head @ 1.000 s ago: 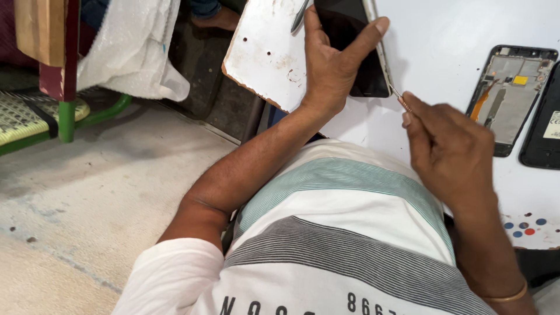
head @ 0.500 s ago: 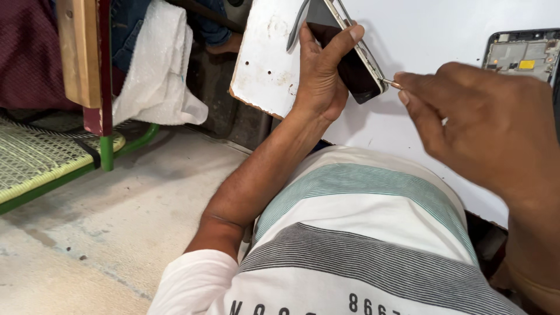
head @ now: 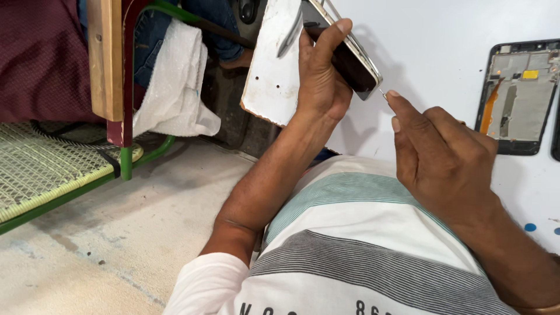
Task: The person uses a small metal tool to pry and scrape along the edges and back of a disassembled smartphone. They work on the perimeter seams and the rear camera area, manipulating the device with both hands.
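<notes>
My left hand (head: 319,76) grips a dark phone with a pale metal rim (head: 356,61), held tilted above the edge of a white table (head: 443,35). My right hand (head: 443,154) pinches a thin metal pin (head: 382,93) between thumb and forefinger. The pin's tip sits at the lower corner of the phone's rim. A pair of tweezers (head: 290,36) lies on the table's corner behind my left hand.
An opened phone frame (head: 516,96) with its inner parts showing lies on the table at the right. At the left stand a green-framed woven cot (head: 52,169), a wooden post (head: 106,58) and a white cloth (head: 175,87) over a concrete floor (head: 116,245).
The view has drawn closer and shifted. My left hand has lifted and tilted the phone more, and my right hand has brought the pin up to its lower corner.
</notes>
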